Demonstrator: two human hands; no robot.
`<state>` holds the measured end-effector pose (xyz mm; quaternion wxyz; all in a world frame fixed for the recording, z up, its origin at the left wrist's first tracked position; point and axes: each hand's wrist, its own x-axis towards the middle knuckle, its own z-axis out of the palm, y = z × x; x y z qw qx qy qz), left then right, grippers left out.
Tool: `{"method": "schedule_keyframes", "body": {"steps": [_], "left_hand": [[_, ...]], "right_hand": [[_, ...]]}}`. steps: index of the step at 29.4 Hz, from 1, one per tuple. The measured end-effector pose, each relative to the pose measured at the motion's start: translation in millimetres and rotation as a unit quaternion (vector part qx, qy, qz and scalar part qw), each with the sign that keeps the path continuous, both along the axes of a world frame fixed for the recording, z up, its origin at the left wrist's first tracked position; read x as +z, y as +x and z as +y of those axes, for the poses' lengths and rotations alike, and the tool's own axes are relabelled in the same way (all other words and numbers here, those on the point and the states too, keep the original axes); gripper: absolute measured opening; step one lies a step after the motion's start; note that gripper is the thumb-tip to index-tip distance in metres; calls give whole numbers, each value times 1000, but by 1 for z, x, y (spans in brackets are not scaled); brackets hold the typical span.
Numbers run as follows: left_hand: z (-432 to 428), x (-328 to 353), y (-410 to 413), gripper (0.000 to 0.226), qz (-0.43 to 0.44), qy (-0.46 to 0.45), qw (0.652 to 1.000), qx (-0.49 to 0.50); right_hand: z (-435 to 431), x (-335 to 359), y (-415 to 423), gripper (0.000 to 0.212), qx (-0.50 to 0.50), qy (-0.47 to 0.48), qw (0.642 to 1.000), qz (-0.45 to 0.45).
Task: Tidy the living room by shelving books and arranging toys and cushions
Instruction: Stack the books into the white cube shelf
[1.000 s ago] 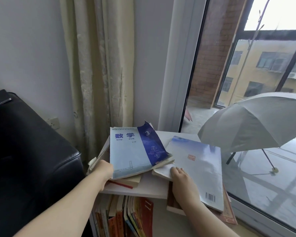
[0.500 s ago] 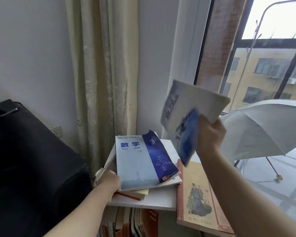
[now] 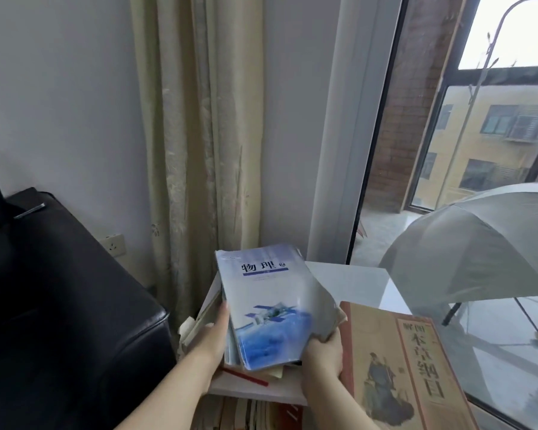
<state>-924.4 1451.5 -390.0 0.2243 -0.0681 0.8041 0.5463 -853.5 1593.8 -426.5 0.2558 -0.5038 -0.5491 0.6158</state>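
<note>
The blue book (image 3: 271, 308) is laid atop the pile (image 3: 199, 319) on the white shelf (image 3: 348, 283), its near corner pinched by the right hand (image 3: 323, 352), probably for squaring; the pile's left edge is braced by the straight-fingered left hand (image 3: 213, 332). Sliding rightward across the shelf is hemmed by a brown book (image 3: 401, 361)

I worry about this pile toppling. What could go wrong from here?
The blue book lies crooked on an uneven pile, gripped at one corner by the right hand, left hand at the side; it may slide off. The tan book seems to overhang the white shelf; an arm could knock it down.
</note>
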Motion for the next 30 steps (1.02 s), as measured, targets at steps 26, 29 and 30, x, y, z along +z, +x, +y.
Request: {"method": "schedule_keyframes", "body": {"steps": [26,29,30], "left_hand": [[-54,15,60,18,-28,-6,999,-34],[-71,10,72,19,-93,18,994,-46],[-75,7,77,20,-117,43,991,-43]], "right_hand": [[26,59,72,39,208,98,961,-155],[14,54,86,30,280,106,943,-148],[7,51,92,26,296,118,935,-158]]}}
